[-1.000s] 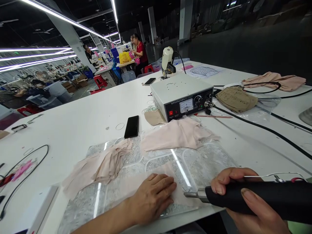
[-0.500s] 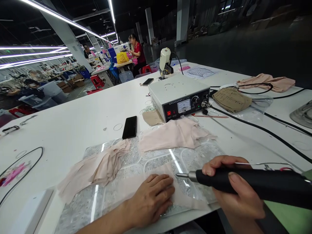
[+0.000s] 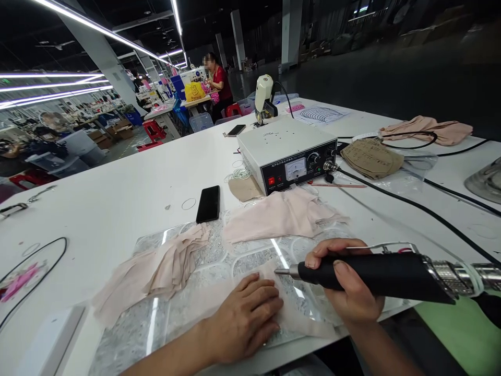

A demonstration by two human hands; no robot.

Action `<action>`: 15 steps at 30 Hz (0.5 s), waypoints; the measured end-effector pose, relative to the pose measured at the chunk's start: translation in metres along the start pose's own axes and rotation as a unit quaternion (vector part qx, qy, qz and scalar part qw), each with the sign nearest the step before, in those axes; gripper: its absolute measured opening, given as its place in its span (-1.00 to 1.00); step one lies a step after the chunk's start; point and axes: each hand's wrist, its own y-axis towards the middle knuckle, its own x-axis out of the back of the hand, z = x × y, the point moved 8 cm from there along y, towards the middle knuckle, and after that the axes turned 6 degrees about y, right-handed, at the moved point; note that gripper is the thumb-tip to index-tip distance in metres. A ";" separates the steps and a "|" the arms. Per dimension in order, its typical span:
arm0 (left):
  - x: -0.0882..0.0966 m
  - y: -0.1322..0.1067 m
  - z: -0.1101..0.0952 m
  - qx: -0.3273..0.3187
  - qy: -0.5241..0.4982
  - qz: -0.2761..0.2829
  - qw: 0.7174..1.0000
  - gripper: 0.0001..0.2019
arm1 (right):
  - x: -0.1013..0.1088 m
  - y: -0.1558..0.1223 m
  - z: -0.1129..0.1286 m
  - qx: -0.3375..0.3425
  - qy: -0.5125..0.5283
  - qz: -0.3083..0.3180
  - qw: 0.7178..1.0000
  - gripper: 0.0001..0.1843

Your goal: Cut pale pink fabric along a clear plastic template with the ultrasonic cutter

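L hand (image 3: 246, 318) is lying flat, fingers close together, on a thin pale fabric pc (image 3: 299, 318) over the grey mat (image 3: 121, 339) at the nr edge of the table (image 3: 117, 193). R hand (image 3: 348, 284) is gripping a black-handled tool (image 3: 391, 274), metal tip pointing L, right by the pc's upper part; can't tell if it's touching. Beyond the hands, a fanned fabric stack (image 3: 172, 269) is lying L, a 2nd pile (image 3: 270, 216) R, w/ a phone (image 3: 208, 203) btwn & behind. Further back, a control box (image 3: 287, 136) is sitting nr a cream machine (image 3: 264, 96); way off, a person in red (image 3: 221, 83) is sitting at a sewing station.
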 end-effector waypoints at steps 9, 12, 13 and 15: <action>-0.001 0.000 -0.001 -0.008 0.024 -0.019 1.000 -0.74 | -0.002 0.002 0.000 -0.003 -0.007 -0.004 1.000 -0.91; -0.004 0.000 -0.001 -0.009 0.028 -0.007 1.000 -0.76 | -0.003 0.003 0.001 0.000 -0.008 -0.009 1.000 -0.92; -0.004 0.000 -0.002 -0.009 0.024 -0.003 1.000 -0.77 | -0.003 0.003 0.002 0.001 -0.008 -0.011 1.000 -0.92; -0.005 0.001 -0.002 -0.005 0.017 0.001 1.000 -0.77 | -0.004 0.004 0.003 0.000 -0.009 -0.013 1.000 -0.93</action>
